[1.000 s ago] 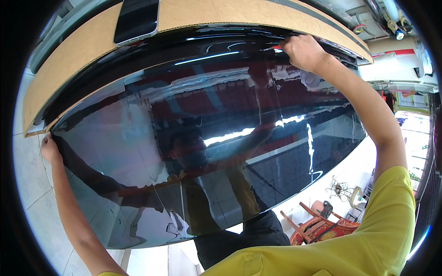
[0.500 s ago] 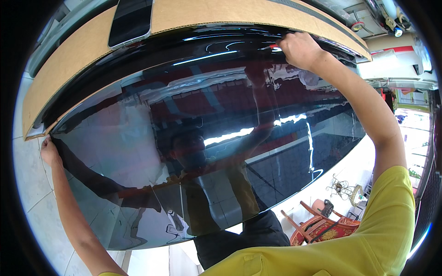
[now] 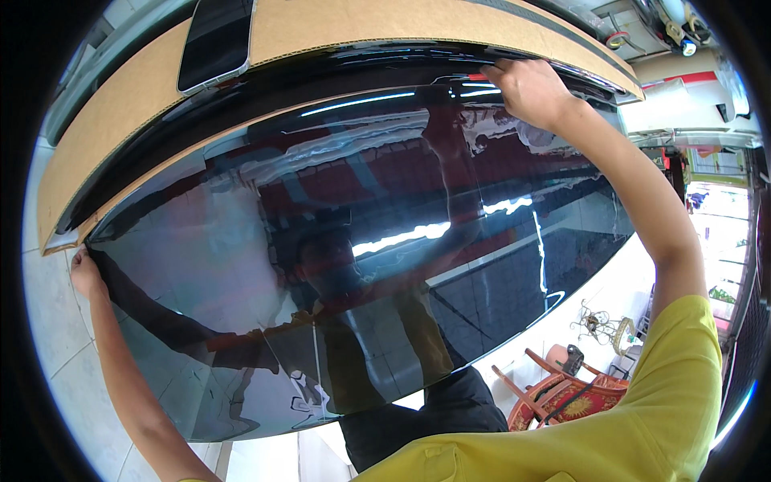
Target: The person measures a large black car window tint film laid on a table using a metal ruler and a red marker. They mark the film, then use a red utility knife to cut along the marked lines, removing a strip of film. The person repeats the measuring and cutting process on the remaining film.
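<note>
**Dark sheet: light, floppy, slick. Grip by edges and corners.**

Left hand (image 3: 87,273): fingers pressed together, apparently pinching the left corner of the dark sheet (image 3: 385,193); too small to tell how much they overlap it. Right hand (image 3: 526,92): fingers curled around a slim red tool (image 3: 475,77) pointing left at the sheet's far edge. Fingertips partly hidden by the knuckles; can't tell if they touch the sheet.

Sheet runs from the left fingers across to below and right of the right fingers, bowing down toward the person's black trousers (image 3: 458,406). A thin tan strip (image 3: 210,140) shows between sheet and black roll (image 3: 265,92), from the left fingers to just short of the tool.

Handling, my read: thin film, light for its area, bends easily, little stiffness of its own. Mirror gloss with wavy reflections suggests slippery, quick to crease and scratch. Hold corners or edges, keep palms off the face. One pinched corner leaves a long span that could sag or kink near the tool; mild, even tension from the left fingers should help.

Farther out: cardboard box (image 3: 361,20) around the roll, beyond the fingers; phone (image 3: 217,48) on it, up and right of the left fingers. Red chair (image 3: 578,406) below the right fingers, well apart.
</note>
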Tool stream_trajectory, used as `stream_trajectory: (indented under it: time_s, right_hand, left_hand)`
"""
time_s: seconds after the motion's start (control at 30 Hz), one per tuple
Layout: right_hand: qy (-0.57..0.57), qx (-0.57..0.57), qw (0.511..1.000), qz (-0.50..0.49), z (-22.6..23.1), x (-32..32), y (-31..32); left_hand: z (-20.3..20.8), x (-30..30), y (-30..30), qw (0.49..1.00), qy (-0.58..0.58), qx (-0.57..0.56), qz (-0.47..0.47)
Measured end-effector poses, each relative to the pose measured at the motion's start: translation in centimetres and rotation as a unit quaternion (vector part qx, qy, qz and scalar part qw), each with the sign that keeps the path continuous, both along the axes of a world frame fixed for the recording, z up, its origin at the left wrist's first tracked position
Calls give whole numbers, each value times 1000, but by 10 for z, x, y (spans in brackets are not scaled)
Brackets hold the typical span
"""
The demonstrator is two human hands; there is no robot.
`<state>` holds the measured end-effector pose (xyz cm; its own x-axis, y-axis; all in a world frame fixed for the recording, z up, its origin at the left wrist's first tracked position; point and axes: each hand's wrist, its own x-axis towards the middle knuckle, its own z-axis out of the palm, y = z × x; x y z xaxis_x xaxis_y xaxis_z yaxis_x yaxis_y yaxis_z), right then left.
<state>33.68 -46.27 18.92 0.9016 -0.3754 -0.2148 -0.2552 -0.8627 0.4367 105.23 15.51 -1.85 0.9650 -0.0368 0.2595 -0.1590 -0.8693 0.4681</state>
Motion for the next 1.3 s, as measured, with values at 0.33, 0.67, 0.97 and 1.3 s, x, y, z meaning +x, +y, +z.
stream_trajectory:
  time_s: [0.33,0.67,0.97,1.3]
  right_hand:
    - [2,-88,989,122,-5,-4,6]
    - [27,-108,988,106,-8,7,12]
    - [42,-115,988,94,-6,12,17]
    - [52,-115,987,96,-6,15,15]
  left_hand:
    - [-1,4,1,999,21,-25,18]
    - [8,-10,-6,1000,15,-11,8]
    - [7,-12,-5,999,17,-45,-16]
    - [10,-15,-9,1000,2,-23,-6]
